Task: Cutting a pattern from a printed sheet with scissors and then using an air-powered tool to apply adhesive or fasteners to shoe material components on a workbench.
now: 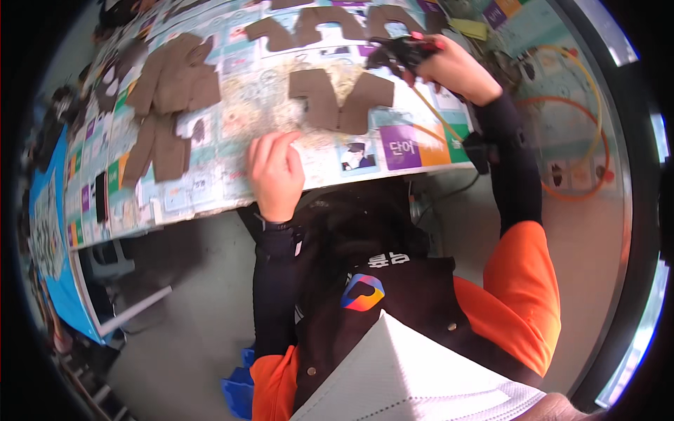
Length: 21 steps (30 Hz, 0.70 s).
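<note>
In my right hand (pixel 449 70) is a black, red-tipped tool shaped like a spray gun (pixel 401 56), held above the right part of the table. Its nozzle end is too blurred to make out. My left hand (pixel 275 175) rests at the table's near edge, fingers curled in; nothing shows in it. Between the hands lies a flat brown garment-shaped piece (pixel 339 104) with a V-shaped notch at its top. Further left are a brown jacket-shaped piece (pixel 172 81) and a trouser-shaped one (pixel 158 146) below it. More brown pieces (pixel 326 25) lie along the far side.
Printed sheets cover the table (pixel 239 165), with pale dusty residue around its middle. A dark phone-like slab (pixel 102 196) lies near the left edge. Yellow and orange hoses (pixel 597 168) loop at the right. Blue objects (pixel 239 386) are on the floor below.
</note>
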Each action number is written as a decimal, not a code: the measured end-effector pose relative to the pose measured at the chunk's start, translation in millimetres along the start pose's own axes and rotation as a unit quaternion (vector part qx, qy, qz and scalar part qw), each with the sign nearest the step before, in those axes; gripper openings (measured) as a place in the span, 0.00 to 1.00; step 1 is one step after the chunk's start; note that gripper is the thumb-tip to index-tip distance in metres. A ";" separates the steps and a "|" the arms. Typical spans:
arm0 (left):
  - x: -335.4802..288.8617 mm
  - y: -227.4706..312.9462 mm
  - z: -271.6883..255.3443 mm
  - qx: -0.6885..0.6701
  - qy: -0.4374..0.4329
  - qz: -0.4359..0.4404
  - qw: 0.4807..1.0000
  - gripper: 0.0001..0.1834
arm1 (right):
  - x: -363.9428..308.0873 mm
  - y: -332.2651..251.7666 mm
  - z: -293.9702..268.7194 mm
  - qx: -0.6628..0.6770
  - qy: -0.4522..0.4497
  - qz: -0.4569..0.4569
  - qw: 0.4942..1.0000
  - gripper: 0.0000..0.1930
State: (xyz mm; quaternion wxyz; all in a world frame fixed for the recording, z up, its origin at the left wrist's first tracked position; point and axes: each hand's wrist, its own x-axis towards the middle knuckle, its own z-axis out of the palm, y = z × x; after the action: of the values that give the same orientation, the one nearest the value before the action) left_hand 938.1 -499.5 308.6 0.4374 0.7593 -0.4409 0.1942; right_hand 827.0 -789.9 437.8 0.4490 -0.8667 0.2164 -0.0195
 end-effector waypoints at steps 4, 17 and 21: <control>2.7 10.4 -1.5 -0.002 0.002 0.008 1.000 0.12 | 3.3 -5.7 10.8 -0.087 0.020 0.024 0.996 0.08; 0.2 8.5 -6.2 0.018 0.004 -0.010 1.000 0.10 | 38.1 -20.6 36.6 -0.120 -0.004 -0.023 0.992 0.09; 0.5 8.2 -6.3 0.020 0.003 -0.010 1.000 0.10 | 34.3 -26.8 36.7 -0.110 0.001 -0.012 0.994 0.08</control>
State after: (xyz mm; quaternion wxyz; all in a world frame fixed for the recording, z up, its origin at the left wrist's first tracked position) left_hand 932.1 -496.3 316.3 0.4252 0.7720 -0.4275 0.2009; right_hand 875.9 -761.7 431.5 0.3501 -0.9136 0.2071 -0.0019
